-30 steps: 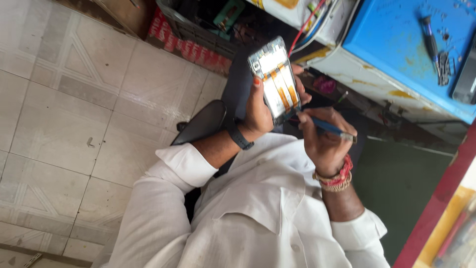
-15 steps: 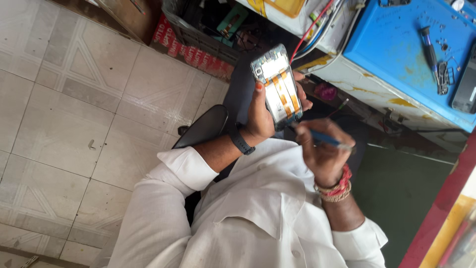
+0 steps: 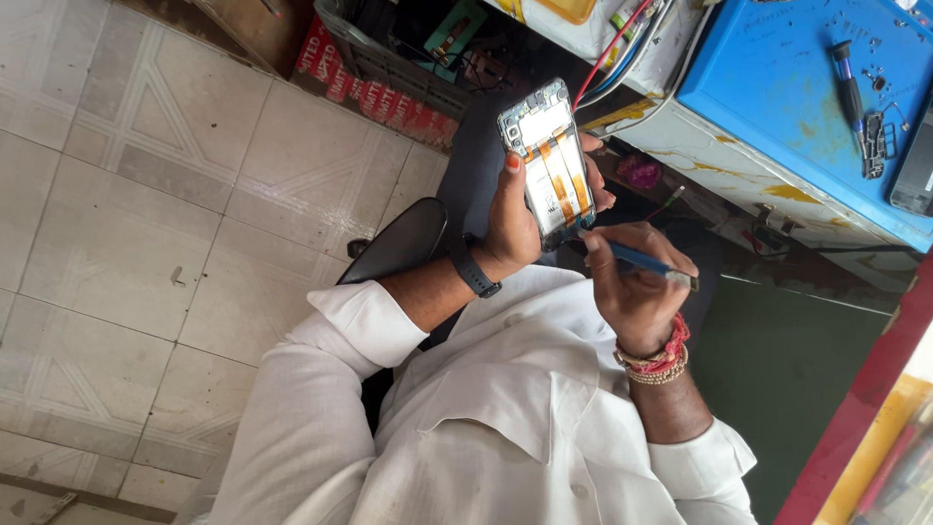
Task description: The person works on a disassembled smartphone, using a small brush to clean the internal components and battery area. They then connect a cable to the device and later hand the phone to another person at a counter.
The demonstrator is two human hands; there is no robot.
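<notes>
My left hand (image 3: 510,228), with a black watch on the wrist, is shut around an opened phone (image 3: 549,160) and holds it upright in front of my chest. The phone's back is off, showing a pale battery crossed by orange flex ribbons. My right hand (image 3: 632,287), wearing red thread and bead bracelets, grips a thin blue tool (image 3: 646,262). The tool's tip rests at the phone's lower end. I wear a white shirt.
A blue work mat (image 3: 777,87) lies on the bench at the upper right, with a screwdriver (image 3: 847,78) and small metal parts on it. Red and white wires (image 3: 612,49) hang by the bench edge. A dark crate (image 3: 389,58) of parts stands on the tiled floor (image 3: 146,194). A black seat (image 3: 398,243) is under me.
The phone stays in my left hand, nearly still. My right hand dipped slightly and has brought the tool tip back against the phone's lower end.
</notes>
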